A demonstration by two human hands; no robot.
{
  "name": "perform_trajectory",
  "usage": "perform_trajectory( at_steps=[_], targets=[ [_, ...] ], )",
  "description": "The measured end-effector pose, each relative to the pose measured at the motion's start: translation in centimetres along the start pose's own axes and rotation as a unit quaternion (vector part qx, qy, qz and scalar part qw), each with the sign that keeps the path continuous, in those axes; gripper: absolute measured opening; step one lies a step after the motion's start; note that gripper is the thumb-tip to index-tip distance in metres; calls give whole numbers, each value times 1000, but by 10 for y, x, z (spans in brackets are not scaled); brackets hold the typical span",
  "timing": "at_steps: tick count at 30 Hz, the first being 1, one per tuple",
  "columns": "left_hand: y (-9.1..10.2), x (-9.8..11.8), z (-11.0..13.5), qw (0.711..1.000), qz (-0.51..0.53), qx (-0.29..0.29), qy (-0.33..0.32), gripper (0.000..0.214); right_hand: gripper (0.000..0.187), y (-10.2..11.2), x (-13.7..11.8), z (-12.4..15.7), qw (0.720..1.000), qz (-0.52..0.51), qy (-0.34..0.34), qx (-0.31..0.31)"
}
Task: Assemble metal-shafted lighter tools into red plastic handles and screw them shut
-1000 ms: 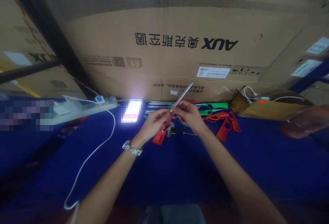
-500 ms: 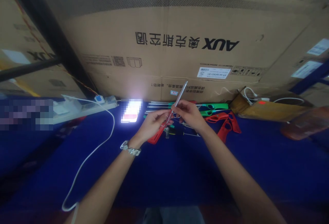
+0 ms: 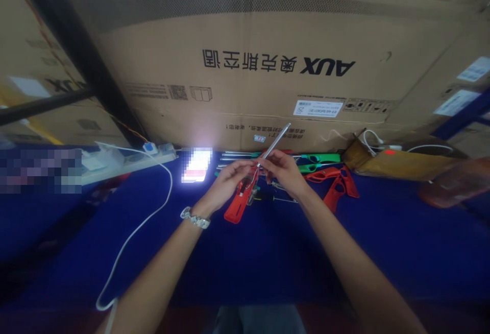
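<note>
My left hand (image 3: 229, 180), with a watch (image 3: 196, 219) on its wrist, is closed around the upper part of a red lighter handle (image 3: 236, 208). The handle slants down toward me, and thin wire shows near its top. Opposite it, my right hand (image 3: 286, 171) pinches the lower end of a silver metal tube (image 3: 276, 141), which points up and to the right. Tube and handle meet between my fingertips; whether they are joined is hidden. Just beneath lie small parts and what looks like a thin screwdriver (image 3: 268, 199).
Behind stands a large cardboard box (image 3: 245, 27). Green lighters (image 3: 319, 159) and red handle pieces (image 3: 337, 188) lie to the right. A bright, blurred screen (image 3: 197, 165), a power strip (image 3: 153, 159) and a white cable (image 3: 164, 201) are at left; a small carton (image 3: 406, 170) and a jar (image 3: 451, 188) sit right.
The tube has tilted further to the right. The red handle has swung into fuller view below my left hand, its lower end slightly to the right and nearer me.
</note>
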State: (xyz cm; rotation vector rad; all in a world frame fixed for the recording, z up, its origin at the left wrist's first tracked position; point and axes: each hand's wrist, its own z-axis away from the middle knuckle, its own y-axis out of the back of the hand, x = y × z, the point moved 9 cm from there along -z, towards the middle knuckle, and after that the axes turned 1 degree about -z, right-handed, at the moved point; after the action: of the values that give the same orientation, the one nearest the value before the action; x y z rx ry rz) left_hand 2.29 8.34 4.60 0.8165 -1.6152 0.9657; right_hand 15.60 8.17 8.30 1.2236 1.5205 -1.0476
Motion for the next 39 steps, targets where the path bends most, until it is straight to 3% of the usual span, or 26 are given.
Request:
perform_trajectory(
  at_steps=[4,11,15,17,20,23,29,39],
  targets=[
    [6,-3,0,999,22,41,4,31,42,1,0,0,1000,-1,7,6],
    [1,1,-1,999,-9,42,-32,41,39,4,2,2,999,-7,-9,31],
    [6,0,3,998,-43,52,1,39,38,7,1,4,999,-19,-4,42],
    [9,2,7,997,-73,26,24,34,38,10,2,5,998,-28,-4,55],
    [2,5,14,988,-111,-91,52,32,39,14,3,6,997,-37,-8,67],
    [7,8,19,981,-115,-145,64,35,39,13,4,7,997,-41,-15,58],
    [18,-1,19,975,-126,-152,101,27,34,14,3,9,998,-42,-17,53],
    [5,-7,23,966,-111,-189,136,21,36,9,6,3,999,-26,-42,8]
  ],
)
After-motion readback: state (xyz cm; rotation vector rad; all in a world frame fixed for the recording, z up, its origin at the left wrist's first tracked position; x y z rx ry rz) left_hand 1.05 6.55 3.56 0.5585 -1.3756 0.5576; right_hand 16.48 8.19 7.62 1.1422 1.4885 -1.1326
